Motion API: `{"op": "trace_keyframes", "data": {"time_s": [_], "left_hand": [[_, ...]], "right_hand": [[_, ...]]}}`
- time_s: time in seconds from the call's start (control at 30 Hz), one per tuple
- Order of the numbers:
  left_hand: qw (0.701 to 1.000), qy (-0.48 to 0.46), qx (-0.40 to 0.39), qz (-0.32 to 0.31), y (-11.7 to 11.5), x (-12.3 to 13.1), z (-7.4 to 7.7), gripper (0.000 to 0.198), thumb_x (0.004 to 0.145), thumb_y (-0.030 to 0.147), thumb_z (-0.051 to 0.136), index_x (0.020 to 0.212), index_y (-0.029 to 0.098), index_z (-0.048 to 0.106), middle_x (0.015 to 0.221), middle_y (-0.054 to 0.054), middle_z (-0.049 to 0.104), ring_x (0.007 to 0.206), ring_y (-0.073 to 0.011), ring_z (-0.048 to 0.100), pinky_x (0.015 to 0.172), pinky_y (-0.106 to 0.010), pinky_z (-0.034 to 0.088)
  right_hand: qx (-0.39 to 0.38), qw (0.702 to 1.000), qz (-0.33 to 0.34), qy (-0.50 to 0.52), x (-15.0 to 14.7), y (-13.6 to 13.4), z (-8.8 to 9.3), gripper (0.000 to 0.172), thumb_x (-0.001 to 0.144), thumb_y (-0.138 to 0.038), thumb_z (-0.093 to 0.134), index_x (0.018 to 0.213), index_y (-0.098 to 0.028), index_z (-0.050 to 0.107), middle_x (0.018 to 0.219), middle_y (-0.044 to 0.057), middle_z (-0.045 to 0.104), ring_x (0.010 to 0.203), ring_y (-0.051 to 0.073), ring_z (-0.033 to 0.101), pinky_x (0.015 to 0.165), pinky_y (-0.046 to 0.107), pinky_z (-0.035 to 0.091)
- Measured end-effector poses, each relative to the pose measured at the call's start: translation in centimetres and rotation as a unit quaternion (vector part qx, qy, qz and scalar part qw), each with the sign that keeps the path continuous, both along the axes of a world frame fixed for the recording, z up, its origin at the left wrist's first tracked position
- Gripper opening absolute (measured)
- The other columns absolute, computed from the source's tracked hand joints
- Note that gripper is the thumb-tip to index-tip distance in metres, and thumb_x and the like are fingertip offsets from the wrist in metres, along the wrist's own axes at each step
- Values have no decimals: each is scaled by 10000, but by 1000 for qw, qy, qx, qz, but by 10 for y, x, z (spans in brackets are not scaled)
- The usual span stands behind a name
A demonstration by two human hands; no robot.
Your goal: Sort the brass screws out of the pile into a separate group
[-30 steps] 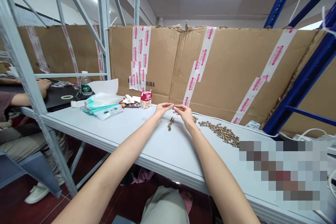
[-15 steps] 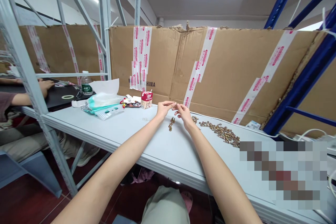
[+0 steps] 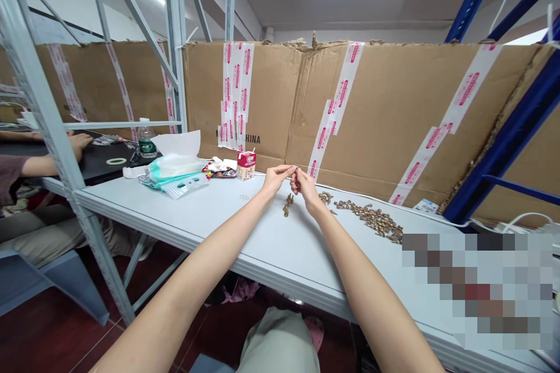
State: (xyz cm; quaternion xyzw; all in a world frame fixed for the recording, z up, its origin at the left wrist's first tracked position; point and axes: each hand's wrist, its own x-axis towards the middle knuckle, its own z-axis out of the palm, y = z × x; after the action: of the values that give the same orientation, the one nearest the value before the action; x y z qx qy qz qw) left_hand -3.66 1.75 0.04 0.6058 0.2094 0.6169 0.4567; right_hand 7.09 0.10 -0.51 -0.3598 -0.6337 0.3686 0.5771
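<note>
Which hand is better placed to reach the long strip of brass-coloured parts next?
Right, probably: the right hand is closer to the strip of brass-coloured parts, while the left hand lies farther away, with the small cluster of parts between it and the strip.

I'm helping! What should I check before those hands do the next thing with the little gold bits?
1. Both hands in view: ok. The left hand and right hand are close together above the white table.
2. Something pinched in the fingertips: cannot tell, it's too small to see.
3. Little brass-coloured parts below the hands: ok, in a small heap on the table.
4. Long spread of parts: ok, lying away from the front edge.
5. Co-worker's hand: ok, well apart, at the black table.
6. Right end of the table: cannot tell, a blurred patch covers it.
</note>
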Motion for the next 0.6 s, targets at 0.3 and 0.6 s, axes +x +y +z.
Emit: {"op": "trace_keyframes", "data": {"time_s": [0.3,0.6], "left_hand": [[998,-29,-34,39,4,-2,-4,280,606,356,688,776,134,695,870,-89,680,854,-191,587,817,-316,406],[1000,5,9,29,7,2,-4,277,618,344,683,783,123,695,853,-93,680,838,-187,598,818,-319,411]], "right_hand": [[37,997,-27,-63,12,1,2,403,734,-573,485,826,-181,506,570,-21,537,395,71,438,392,198,325],[-25,1000,5,-1,10,1,3,451,732,-623,446,631,-183,444,463,-42,388,379,67,341,384,210,299]]}}
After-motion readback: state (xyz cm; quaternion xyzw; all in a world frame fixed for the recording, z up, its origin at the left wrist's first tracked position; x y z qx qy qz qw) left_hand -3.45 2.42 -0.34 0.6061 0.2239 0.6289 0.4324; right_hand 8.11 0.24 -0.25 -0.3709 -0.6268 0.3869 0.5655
